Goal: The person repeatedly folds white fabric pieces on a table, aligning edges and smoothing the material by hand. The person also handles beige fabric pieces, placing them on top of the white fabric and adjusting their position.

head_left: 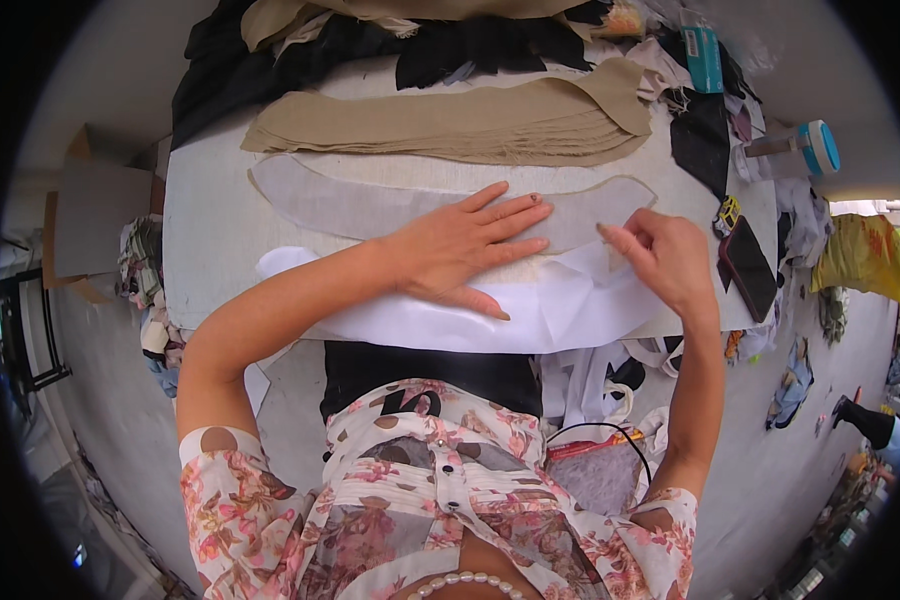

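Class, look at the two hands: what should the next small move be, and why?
Probably the right hand should smooth the right part of the white strip: creases show there, near that hand, while the left hand lies flat with fingers over the pale grey piece and thumb on the white strip, so it could steady both.

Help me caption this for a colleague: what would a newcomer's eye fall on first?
Probably the bright white fabric along the near edge of the pale table. Just beyond it, the left hand spreads over a curved light-grey piece, with the right hand curled near that piece's right end. Farther back, a layered stack of tan fabric stands out.
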A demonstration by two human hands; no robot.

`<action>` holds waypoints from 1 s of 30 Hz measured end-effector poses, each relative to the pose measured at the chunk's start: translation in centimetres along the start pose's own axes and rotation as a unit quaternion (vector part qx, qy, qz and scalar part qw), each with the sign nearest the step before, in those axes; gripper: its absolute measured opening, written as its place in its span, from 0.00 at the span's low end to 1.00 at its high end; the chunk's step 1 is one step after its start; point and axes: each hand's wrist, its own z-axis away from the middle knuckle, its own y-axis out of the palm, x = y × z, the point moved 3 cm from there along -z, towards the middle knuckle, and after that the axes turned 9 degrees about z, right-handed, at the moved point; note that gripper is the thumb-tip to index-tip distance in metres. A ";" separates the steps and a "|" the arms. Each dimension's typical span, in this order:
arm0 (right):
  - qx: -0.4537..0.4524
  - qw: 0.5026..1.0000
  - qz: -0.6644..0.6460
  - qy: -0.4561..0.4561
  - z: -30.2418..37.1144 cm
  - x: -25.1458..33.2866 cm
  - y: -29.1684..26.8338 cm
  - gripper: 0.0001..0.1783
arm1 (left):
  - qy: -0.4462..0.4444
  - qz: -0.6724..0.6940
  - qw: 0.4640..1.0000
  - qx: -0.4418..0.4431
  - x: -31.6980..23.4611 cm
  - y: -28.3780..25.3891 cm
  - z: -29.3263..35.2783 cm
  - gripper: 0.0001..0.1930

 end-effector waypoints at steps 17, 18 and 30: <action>-0.020 0.998 0.006 0.061 8.3 -5.8 -1.6 0.07 | -0.002 -0.016 1.000 0.013 0.3 0.5 -0.2 0.49; -0.027 0.998 0.018 0.055 8.6 -5.9 -1.4 0.06 | -0.003 -0.015 1.000 0.014 0.3 0.6 -0.2 0.50; -0.094 0.985 0.142 0.022 8.7 -6.6 -0.4 0.04 | 0.015 0.020 1.000 -0.006 0.6 0.9 -0.2 0.48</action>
